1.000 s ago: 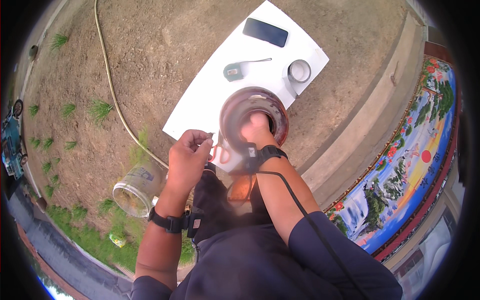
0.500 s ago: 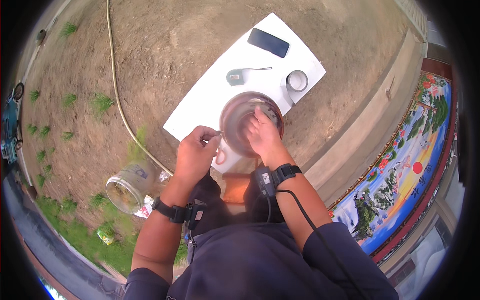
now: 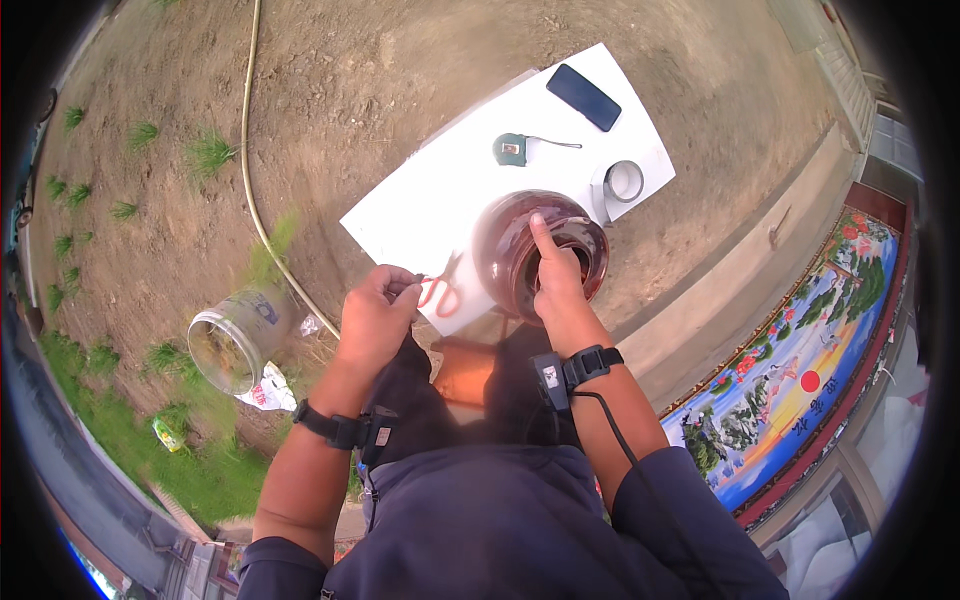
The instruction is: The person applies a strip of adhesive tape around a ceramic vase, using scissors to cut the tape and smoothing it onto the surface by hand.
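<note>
A brown glazed jar [image 3: 505, 245] stands tilted on the white board [image 3: 430, 180], its dark mouth turned toward me and to the right. My right hand [image 3: 562, 285] grips the jar's rim, thumb on the outside, the other fingers hidden in or behind the mouth. To the left of the jar, my left hand [image 3: 382, 315] pinches something small and dark between thumb and forefinger, too small to name. Just beside those fingertips lies a pair of scissors [image 3: 447, 300] with orange-red handles, partly blurred. Farther off on the board are a green tape measure [image 3: 510, 150] and a roll of grey tape [image 3: 624, 181].
A black phone [image 3: 583, 97] lies at the board's far end. On the ground at left are a dirty clear bucket [image 3: 225, 350] on its side and a long hose [image 3: 247, 150]. A concrete ledge [image 3: 740, 270] and a colourful painted panel [image 3: 790, 390] run along the right.
The jar has tipped, its mouth swinging toward me and right. My right hand has gone from over the opening to gripping the rim. The scissors show more fully beside my left hand, still pinched.
</note>
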`<state>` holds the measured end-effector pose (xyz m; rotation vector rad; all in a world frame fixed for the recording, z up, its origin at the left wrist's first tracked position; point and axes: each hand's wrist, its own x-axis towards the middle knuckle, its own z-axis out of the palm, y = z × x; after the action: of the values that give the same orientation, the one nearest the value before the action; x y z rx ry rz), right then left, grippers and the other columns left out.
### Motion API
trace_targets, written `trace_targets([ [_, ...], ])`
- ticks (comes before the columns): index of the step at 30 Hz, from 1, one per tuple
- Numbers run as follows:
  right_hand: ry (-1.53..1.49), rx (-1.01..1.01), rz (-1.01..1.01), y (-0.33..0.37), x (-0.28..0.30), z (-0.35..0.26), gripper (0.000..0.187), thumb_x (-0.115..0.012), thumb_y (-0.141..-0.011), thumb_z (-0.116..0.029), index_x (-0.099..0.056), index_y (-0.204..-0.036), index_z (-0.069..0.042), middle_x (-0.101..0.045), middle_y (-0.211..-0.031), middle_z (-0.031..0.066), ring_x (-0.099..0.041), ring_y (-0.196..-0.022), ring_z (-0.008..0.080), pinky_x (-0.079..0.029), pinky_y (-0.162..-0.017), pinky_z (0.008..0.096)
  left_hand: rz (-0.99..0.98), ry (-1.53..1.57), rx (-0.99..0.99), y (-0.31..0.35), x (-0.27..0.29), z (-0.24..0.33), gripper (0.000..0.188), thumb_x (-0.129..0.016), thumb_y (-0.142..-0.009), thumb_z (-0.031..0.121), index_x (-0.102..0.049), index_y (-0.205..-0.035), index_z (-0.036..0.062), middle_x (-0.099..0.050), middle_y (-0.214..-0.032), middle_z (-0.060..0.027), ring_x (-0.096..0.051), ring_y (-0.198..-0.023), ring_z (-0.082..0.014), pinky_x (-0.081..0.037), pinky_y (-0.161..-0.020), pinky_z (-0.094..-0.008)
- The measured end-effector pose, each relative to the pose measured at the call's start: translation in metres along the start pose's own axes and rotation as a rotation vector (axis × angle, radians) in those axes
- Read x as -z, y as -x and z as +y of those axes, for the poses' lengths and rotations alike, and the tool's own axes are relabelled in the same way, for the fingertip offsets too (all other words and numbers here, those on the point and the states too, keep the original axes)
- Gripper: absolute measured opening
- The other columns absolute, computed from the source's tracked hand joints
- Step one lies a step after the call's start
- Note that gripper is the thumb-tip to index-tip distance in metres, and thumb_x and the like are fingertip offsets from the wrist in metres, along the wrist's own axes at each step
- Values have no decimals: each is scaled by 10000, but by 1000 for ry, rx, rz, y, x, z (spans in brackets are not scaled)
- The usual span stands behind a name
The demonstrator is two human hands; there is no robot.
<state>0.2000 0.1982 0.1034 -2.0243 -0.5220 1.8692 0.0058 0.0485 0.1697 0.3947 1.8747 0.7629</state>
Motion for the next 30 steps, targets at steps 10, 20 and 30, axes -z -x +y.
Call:
trace_targets([
  [10, -175, 85, -409, -12, 57, 11, 385, -582, -956, -160, -556, -1304, 6, -642, -1209, 116, -651, -1081, 225, -559, -896, 399, 2, 113, 80, 2, 4, -4, 149, -680, -960, 87, -655, -1040, -37, -693, -837, -39, -624, -660, -79, -507, -599, -234],
  [20, 7, 124, -689, -41, 66, -26, 470, -587, -920, -155, -535, -1360, 4, -643, -1164, 76, -644, -1026, 174, -532, -882, 330, 34, 226, 100, -16, -2, -18, 133, -659, -968, 72, -641, -1048, -32, -678, -819, -35, -620, -659, -83, -487, -590, -228],
  [30, 726, 159, -905, -40, 51, -82, 547, -707, -824, -229, -600, -1294, 31, -647, -1147, 72, -593, -1059, 164, -483, -940, 312, 101, 285, 127, -57, -11, -51, 179, -667, -977, 112, -634, -1087, -25, -686, -885, -59, -626, -683, -93, -505, -609, -232],
])
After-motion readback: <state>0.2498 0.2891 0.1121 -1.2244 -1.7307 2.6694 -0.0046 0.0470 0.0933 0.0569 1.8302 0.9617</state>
